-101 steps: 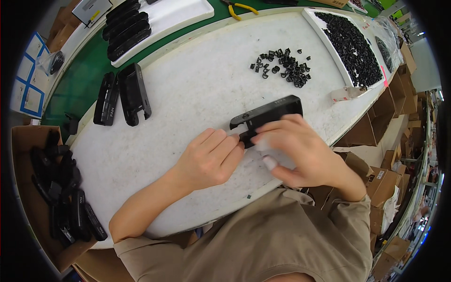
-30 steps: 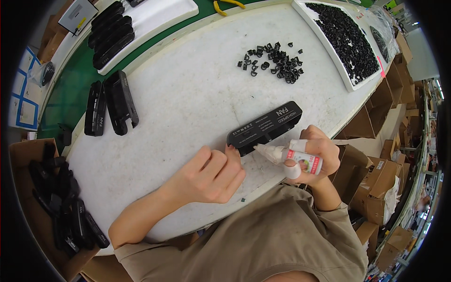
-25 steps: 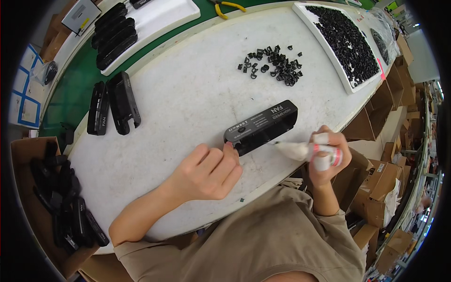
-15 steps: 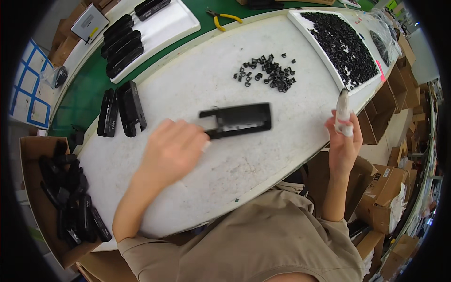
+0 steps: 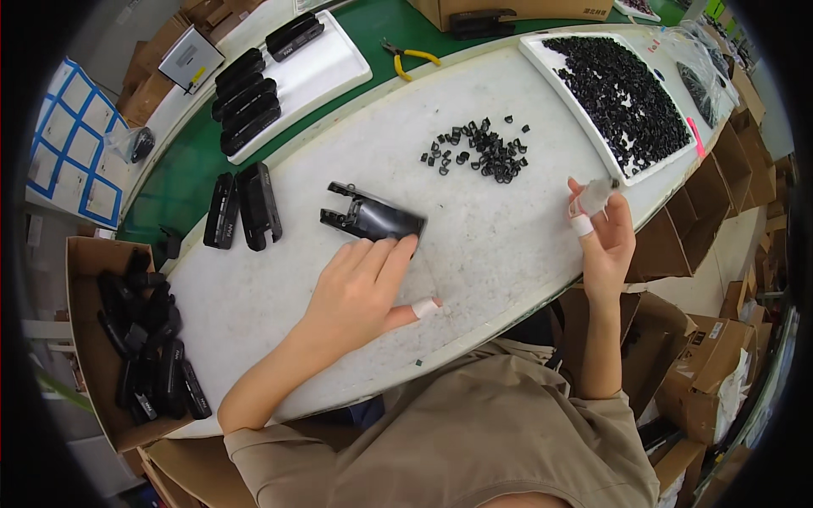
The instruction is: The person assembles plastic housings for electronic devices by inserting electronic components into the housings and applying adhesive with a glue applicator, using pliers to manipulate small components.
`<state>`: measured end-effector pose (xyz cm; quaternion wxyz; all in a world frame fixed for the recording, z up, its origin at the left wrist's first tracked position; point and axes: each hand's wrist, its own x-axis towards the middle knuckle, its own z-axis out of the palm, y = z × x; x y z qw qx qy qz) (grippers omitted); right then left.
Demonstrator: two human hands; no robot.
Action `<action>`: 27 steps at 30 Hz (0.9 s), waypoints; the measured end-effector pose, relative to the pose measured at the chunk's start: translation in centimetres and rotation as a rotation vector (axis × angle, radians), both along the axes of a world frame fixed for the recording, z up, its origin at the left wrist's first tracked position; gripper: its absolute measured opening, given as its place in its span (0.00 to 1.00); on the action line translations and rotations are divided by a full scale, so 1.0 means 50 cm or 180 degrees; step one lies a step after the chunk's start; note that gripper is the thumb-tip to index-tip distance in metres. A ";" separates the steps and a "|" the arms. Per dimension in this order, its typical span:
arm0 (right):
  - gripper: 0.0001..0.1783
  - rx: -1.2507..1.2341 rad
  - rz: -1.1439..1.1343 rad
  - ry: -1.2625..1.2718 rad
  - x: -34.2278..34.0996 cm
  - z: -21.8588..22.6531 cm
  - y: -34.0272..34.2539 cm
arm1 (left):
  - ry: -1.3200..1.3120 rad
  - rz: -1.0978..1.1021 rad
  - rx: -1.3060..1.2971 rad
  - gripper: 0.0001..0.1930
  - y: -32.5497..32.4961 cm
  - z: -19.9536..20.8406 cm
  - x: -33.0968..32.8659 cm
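Note:
A black plastic housing (image 5: 381, 218) lies on the white tabletop, its two-pronged end toward the left. My left hand (image 5: 360, 284) touches its near right edge with the fingertips. The thumb, wrapped in white tape, is spread away from it. Over the table's right edge, my right hand (image 5: 605, 241) grips a short tool wrapped in white (image 5: 597, 196) with a dark end; its exact kind is unclear. White tape also wraps a digit of this hand. Beyond the housing is a loose pile of small black plastic clips (image 5: 495, 155).
A white foam tray (image 5: 614, 161) of many small black parts stands at the right. Two black housings (image 5: 257, 207) lie at the left, near a carton (image 5: 85, 262) of more. Several sit on a white tray (image 5: 339, 72) at the back, beside yellow-handled pliers (image 5: 415, 57).
The housing has turned, its right end swinging nearer me, and shifted left. My left hand has moved from its pronged end to its near right edge. My right hand has tilted the white-wrapped tool.

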<state>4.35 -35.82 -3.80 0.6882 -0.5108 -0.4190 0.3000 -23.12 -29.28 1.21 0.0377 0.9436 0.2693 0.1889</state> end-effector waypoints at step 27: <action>0.23 -0.0070 -0.0371 0.0006 -0.021 -0.008 -0.003 | 0.0606 0.2383 0.0506 0.16 0.659 -0.021 -0.026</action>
